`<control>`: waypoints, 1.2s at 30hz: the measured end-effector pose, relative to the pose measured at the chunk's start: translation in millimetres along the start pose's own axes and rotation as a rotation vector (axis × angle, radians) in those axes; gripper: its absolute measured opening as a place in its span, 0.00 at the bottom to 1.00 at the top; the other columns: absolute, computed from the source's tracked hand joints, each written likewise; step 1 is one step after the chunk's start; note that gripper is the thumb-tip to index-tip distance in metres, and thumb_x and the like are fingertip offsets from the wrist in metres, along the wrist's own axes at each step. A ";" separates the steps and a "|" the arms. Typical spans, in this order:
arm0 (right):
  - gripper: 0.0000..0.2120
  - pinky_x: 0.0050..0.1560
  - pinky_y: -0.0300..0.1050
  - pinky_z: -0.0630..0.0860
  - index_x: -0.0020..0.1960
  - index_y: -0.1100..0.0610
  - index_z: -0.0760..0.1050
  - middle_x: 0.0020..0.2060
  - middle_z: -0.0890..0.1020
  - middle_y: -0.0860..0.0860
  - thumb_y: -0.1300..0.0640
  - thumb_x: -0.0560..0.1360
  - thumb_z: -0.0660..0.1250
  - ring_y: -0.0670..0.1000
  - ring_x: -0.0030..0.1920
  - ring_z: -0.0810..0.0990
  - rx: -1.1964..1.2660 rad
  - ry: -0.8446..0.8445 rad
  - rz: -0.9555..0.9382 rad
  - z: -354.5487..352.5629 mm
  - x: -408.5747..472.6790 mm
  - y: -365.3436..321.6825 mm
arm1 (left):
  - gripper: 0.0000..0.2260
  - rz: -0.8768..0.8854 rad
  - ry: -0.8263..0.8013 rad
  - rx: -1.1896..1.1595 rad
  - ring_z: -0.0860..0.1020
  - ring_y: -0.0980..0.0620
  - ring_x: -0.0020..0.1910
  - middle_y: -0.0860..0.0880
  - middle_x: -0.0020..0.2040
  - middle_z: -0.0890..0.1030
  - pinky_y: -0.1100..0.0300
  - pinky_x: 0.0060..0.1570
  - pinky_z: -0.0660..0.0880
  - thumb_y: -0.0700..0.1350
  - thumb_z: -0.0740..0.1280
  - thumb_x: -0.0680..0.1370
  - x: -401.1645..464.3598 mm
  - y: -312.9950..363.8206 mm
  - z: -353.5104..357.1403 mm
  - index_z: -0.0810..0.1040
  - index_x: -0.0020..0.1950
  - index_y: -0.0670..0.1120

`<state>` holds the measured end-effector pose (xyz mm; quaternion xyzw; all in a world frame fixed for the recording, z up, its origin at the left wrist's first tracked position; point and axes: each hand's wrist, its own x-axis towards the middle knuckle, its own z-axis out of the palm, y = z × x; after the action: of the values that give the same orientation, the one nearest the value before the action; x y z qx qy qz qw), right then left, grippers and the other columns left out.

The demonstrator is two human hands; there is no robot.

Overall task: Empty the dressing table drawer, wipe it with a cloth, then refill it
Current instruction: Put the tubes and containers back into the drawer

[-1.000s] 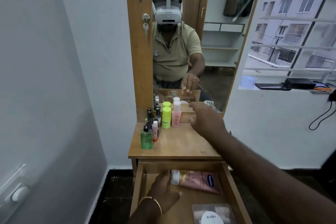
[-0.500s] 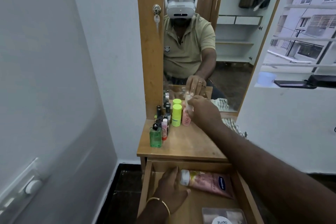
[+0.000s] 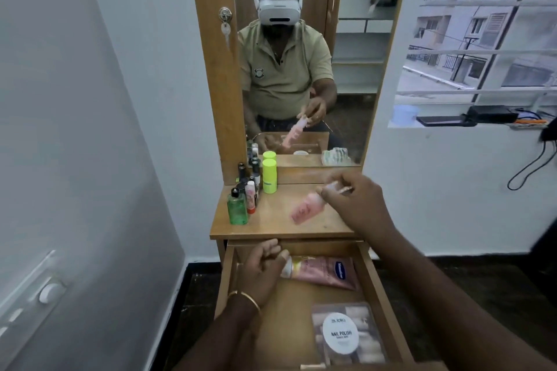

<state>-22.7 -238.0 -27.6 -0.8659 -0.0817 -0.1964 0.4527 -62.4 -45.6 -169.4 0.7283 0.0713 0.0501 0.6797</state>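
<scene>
- The drawer of the dressing table stands pulled out under the wooden surface, and it holds a few things.
- Inside, at the back, a pink tube with a blue label lies on its side, its white cap pointing to the left wall.
- Nearer the front, on the right side, sits a clear packet with a round white label reading "NAIL POLISH".
- The left hand is down in the drawer by the cap end of the tube, fingers curled; I cannot tell whether its grip has the cap or merely touches it (a gold bangle circles that wrist).
- The right hand is above the surface, its grip pinched round the top of a small pink bottle, which hangs tilted, its base toward the left, blurred.
- On the left of the surface a cluster stands upright: a green bottle with a black cap at the front, a slim pink-and-white tube just beside it, dark little bottles behind, and a lime-yellow bottle nearest the mirror.
- The mirror rises from the back of the surface and shows a person in an olive polo shirt wearing a white headset.
- A striped cloth shows in the mirror at its lower right.
- To the right, a barred window looks onto buildings.
</scene>
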 end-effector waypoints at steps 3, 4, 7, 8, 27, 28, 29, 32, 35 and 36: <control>0.04 0.40 0.44 0.79 0.40 0.50 0.80 0.38 0.82 0.46 0.52 0.70 0.75 0.46 0.41 0.81 0.059 -0.051 0.193 -6.3 -35.6 25.4 | 0.09 -0.118 -0.135 -0.159 0.80 0.51 0.42 0.45 0.45 0.84 0.59 0.40 0.77 0.49 0.66 0.78 -13.4 23.7 9.6 0.82 0.52 0.46; 0.05 0.39 0.43 0.80 0.40 0.51 0.80 0.38 0.82 0.47 0.53 0.70 0.75 0.46 0.40 0.82 0.078 -0.054 0.262 -4.9 -45.9 34.4 | 0.12 -0.183 -0.167 -0.200 0.81 0.50 0.42 0.43 0.45 0.84 0.58 0.40 0.77 0.51 0.64 0.79 -17.4 26.4 12.6 0.82 0.51 0.45; 0.08 0.40 0.46 0.80 0.37 0.54 0.79 0.34 0.82 0.49 0.53 0.70 0.75 0.48 0.37 0.82 0.058 -0.027 0.394 0.9 -69.8 65.0 | 0.22 -0.366 -0.212 -0.214 0.81 0.50 0.42 0.43 0.44 0.85 0.59 0.41 0.76 0.59 0.60 0.80 -27.5 25.1 24.8 0.83 0.51 0.42; 0.08 0.42 0.48 0.80 0.36 0.54 0.80 0.33 0.83 0.49 0.53 0.70 0.75 0.50 0.37 0.82 0.039 -0.020 0.420 3.7 -75.1 73.9 | 0.23 -0.412 -0.211 -0.194 0.79 0.51 0.40 0.44 0.40 0.84 0.60 0.40 0.75 0.60 0.59 0.79 -30.1 23.9 29.9 0.84 0.49 0.43; 0.08 0.47 0.39 0.75 0.57 0.55 0.75 0.51 0.80 0.51 0.58 0.78 0.65 0.48 0.48 0.79 -0.583 -0.400 0.418 34.4 -99.3 91.7 | 0.32 -0.578 -0.275 0.192 0.66 0.56 0.26 0.51 0.29 0.74 0.62 0.28 0.60 0.73 0.52 0.74 -23.4 9.8 61.6 0.81 0.42 0.48; 0.09 0.47 0.39 0.76 0.58 0.56 0.75 0.52 0.80 0.51 0.58 0.78 0.64 0.48 0.48 0.79 -0.613 -0.424 0.406 35.3 -100.4 91.2 | 0.31 -0.573 -0.280 0.192 0.66 0.56 0.27 0.52 0.28 0.74 0.62 0.28 0.60 0.73 0.52 0.74 -22.9 8.7 62.4 0.81 0.42 0.49; 0.09 0.48 0.40 0.76 0.58 0.56 0.76 0.53 0.81 0.51 0.59 0.79 0.64 0.49 0.50 0.80 -0.640 -0.445 0.397 35.9 -101.6 91.8 | 0.31 -0.567 -0.282 0.190 0.66 0.56 0.26 0.52 0.28 0.75 0.62 0.28 0.59 0.72 0.51 0.75 -23.8 9.4 63.3 0.81 0.42 0.49; 0.10 0.51 0.41 0.77 0.59 0.56 0.76 0.54 0.80 0.52 0.59 0.79 0.63 0.50 0.52 0.80 -0.695 -0.474 0.396 38.3 -102.4 89.4 | 0.27 -0.565 -0.298 0.195 0.69 0.59 0.21 0.55 0.25 0.77 0.64 0.26 0.60 0.68 0.50 0.79 -22.9 9.1 64.2 0.80 0.44 0.50; 0.09 0.53 0.41 0.77 0.58 0.54 0.76 0.55 0.80 0.51 0.59 0.79 0.63 0.49 0.54 0.80 -0.713 -0.476 0.390 37.8 -96.2 80.7 | 0.25 -0.564 -0.315 0.188 0.72 0.61 0.22 0.56 0.24 0.79 0.64 0.26 0.61 0.64 0.50 0.81 -21.4 10.4 63.0 0.80 0.46 0.50; 0.09 0.53 0.42 0.77 0.57 0.54 0.77 0.55 0.80 0.51 0.59 0.79 0.63 0.50 0.54 0.80 -0.703 -0.462 0.369 36.3 -89.2 74.7 | 0.26 -0.567 -0.319 0.177 0.71 0.58 0.25 0.56 0.25 0.79 0.63 0.27 0.60 0.65 0.50 0.80 -19.8 9.1 62.0 0.80 0.46 0.50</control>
<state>-70.3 -248.2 -139.4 -0.9881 0.0466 0.0697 0.1287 -71.0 -110.6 -164.2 0.7343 0.1679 -0.2622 0.6031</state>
